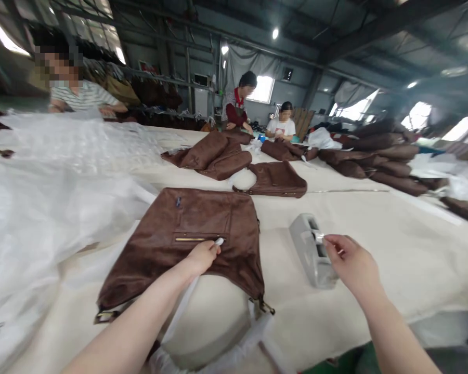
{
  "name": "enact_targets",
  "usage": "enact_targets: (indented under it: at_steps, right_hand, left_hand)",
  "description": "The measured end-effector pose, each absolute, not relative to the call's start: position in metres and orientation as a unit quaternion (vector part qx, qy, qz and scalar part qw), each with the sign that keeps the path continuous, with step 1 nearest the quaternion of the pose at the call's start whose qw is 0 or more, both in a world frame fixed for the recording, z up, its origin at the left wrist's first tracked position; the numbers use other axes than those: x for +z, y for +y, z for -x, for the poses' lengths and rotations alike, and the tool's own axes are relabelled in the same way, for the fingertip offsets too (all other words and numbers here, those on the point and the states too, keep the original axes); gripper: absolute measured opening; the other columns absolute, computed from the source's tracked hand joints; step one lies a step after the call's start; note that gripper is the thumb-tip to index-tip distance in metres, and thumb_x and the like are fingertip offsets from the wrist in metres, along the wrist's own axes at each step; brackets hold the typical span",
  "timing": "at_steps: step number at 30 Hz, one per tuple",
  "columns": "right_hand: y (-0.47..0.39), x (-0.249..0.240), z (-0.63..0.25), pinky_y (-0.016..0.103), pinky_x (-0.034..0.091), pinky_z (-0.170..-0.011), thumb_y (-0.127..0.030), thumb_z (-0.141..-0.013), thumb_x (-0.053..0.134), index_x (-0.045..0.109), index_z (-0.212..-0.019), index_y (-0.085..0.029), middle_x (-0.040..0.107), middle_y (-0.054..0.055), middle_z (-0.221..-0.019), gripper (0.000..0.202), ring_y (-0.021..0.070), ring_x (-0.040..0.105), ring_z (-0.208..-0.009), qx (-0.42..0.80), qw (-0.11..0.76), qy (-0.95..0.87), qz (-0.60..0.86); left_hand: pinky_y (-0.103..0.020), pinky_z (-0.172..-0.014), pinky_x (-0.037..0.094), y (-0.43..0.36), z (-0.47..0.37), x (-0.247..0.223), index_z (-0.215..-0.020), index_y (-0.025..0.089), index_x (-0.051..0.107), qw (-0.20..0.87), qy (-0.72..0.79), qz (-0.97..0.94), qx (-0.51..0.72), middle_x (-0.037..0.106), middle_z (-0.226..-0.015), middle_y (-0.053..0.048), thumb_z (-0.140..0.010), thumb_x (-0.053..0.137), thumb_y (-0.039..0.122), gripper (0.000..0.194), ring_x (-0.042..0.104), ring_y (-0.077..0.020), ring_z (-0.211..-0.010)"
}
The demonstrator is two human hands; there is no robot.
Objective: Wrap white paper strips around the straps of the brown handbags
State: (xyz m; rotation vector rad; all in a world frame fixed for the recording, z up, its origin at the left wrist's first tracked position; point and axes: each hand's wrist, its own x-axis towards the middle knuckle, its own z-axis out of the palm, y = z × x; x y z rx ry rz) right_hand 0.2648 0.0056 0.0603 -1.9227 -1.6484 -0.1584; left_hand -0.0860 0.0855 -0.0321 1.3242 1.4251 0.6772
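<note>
A brown leather handbag (203, 221) lies flat on the pale tabletop, its strap side toward me. My left hand (203, 258) is closed in a pinch on a zipper pull (219, 241) with something white around it, at the right end of the bag's brass zipper (195, 239). Right of the bag stands a grey tape dispenser (310, 254). My right hand (351, 259) pinches the end of a clear tape strip (319, 237) at the dispenser. White wrapping (234, 348) covers the bag's strap near the front edge.
Thin white plastic sheets (81, 208) are heaped along the left. More brown bags (275, 178) lie farther back, and a pile of them (378, 156) is at the right. Three other people are at the table's far side, one (80, 91) at the left.
</note>
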Motion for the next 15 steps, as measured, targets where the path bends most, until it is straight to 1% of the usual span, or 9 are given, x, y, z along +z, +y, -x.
enact_targets:
  at_steps: [1,3,5,7,10,13,15]
  right_hand:
    - [-0.001,0.052,-0.283,0.03,0.046,-0.061,-0.042,-0.08,0.05,0.067,-0.088,-0.022,0.068,0.005,-0.084,0.027,0.0178,0.06,-0.065,-0.045,0.282,-0.605,0.743]
    - [-0.012,0.035,-0.31,0.031,0.047,-0.064,-0.046,-0.08,0.049,0.069,-0.089,-0.02,0.069,0.006,-0.082,0.034,0.0188,0.061,-0.066,0.052,0.283,-0.571,0.769]
    - [-0.019,0.021,-0.325,0.031,0.048,-0.063,-0.053,-0.078,0.047,0.071,-0.092,-0.018,0.069,0.007,-0.076,0.044,0.0193,0.061,-0.065,0.181,0.32,-0.526,0.767]
    - [-0.023,0.014,-0.327,0.03,0.049,-0.062,-0.056,-0.074,0.052,0.072,-0.093,-0.016,0.069,0.008,-0.079,0.048,0.0197,0.061,-0.069,0.257,0.372,-0.492,0.744]
    - [-0.022,0.016,-0.317,0.028,0.048,-0.062,-0.053,-0.066,0.063,0.074,-0.086,-0.017,0.07,0.008,-0.086,0.044,0.0209,0.061,-0.075,0.266,0.429,-0.479,0.718]
    - [-0.021,0.026,-0.304,0.029,0.046,-0.06,-0.05,-0.061,0.069,0.074,-0.079,-0.016,0.07,0.007,-0.077,0.039,0.0208,0.06,-0.071,0.285,0.46,-0.467,0.699]
    - [-0.025,0.03,-0.298,0.029,0.047,-0.061,-0.049,-0.06,0.071,0.073,-0.077,-0.016,0.07,0.008,-0.08,0.037,0.0212,0.061,-0.073,0.273,0.497,-0.456,0.686]
  left_hand:
    - [-0.021,-0.041,0.017,0.086,0.086,-0.032,-0.067,0.018,0.048,0.523,0.594,-0.542,0.281,0.031,-0.047,0.008,-0.084,0.045,0.035,0.024,0.024,-0.0067,-0.038]
    - [-0.021,-0.04,0.015,0.087,0.086,-0.031,-0.069,0.018,0.048,0.538,0.596,-0.526,0.28,0.03,-0.046,0.009,-0.085,0.045,0.036,0.025,0.023,-0.0059,-0.037]
    - [-0.02,-0.04,0.014,0.086,0.086,-0.027,-0.07,0.017,0.047,0.553,0.596,-0.512,0.278,0.029,-0.046,0.01,-0.086,0.045,0.037,0.026,0.022,-0.005,-0.035]
    - [-0.02,-0.039,0.012,0.084,0.087,-0.022,-0.069,0.017,0.046,0.565,0.597,-0.502,0.269,0.027,-0.044,0.01,-0.086,0.044,0.036,0.026,0.021,-0.0044,-0.034]
    - [-0.02,-0.039,0.011,0.082,0.088,-0.016,-0.065,0.016,0.046,0.568,0.604,-0.5,0.25,0.027,-0.041,0.01,-0.087,0.043,0.038,0.031,0.019,-0.004,-0.033]
    - [-0.021,-0.039,0.011,0.08,0.09,-0.017,-0.063,0.016,0.046,0.558,0.612,-0.506,0.241,0.026,-0.039,0.01,-0.088,0.043,0.043,0.037,0.019,-0.0043,-0.033]
    - [-0.021,-0.039,0.011,0.081,0.091,-0.021,-0.062,0.017,0.044,0.551,0.615,-0.507,0.244,0.026,-0.039,0.01,-0.088,0.042,0.044,0.038,0.019,-0.0048,-0.033]
